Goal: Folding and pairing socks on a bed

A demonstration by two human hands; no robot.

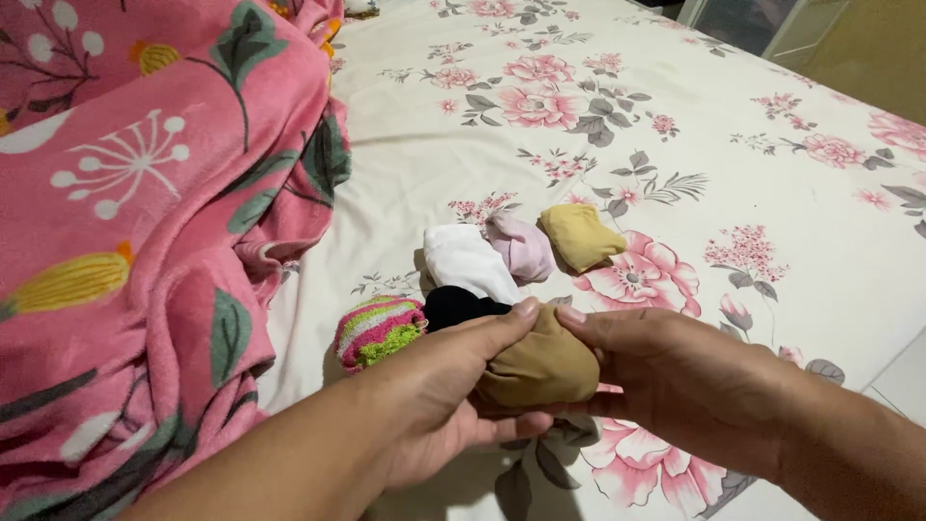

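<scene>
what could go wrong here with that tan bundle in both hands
The tan rolled sock bundle is pinched only between the left hand and right hand, thumbs on top; a loose grip might let it unroll. Setting it down carelessly could knock the black rolled sock or striped pink-and-green fuzzy sock ball close behind it.

A: The tan bundle (538, 371) between both hands looks like thin, smooth, matt knit, almost sheer.

B: Beside it, the striped roll (378, 330) is fuzzy and thick (pink, green, white pile).

A: The bed sheet (772, 212) is flat woven cotton, matt, floral print.

B: The pink blanket (145, 241) reads soft, fleecy, slightly napped.
</scene>
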